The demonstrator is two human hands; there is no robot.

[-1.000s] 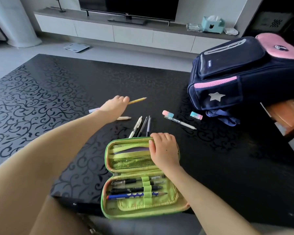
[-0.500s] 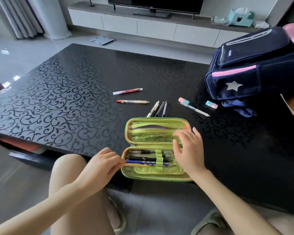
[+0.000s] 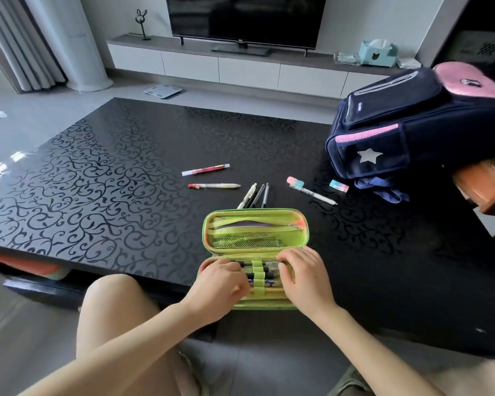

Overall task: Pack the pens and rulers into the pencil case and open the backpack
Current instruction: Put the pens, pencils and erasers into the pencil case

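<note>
Clearly the packing step is in hand: both hands work over the near half of the open green pencil case [image 3: 255, 258], which lies at the front edge of the tabletop [image 3: 97, 181]. The left hand [image 3: 220, 284] has its fingers [image 3: 239, 285] curled together at the left end of a yellow pencil [image 3: 272, 290], seemingly pinching it and feeding it under the green elastic loop [image 3: 258, 277]; the grip itself is partly hidden, so this is a judgement. The right hand [image 3: 303, 278] lies flat with its fingers a little spread, pressing on the case's right end and on the pens already strapped there, steadying it.

The pencil sits lowest in the row, touching the left fingertips and running under the right palm. Other pens remain loose on the tabletop, well apart from both hands: a red pen [image 3: 205, 169], a clear pen [image 3: 214, 185], three dark pens [image 3: 255, 195] just beyond the case lid, a white pen [image 3: 312, 191] with an eraser-like cap, and a small eraser [image 3: 339, 186].

Next, I judge, the pencil must be seated fully, then a hand must reach for the loose pens. The backpack [image 3: 417, 124] stands at the far right, zipped shut, untouched. No ruler is plainly visible.
</note>
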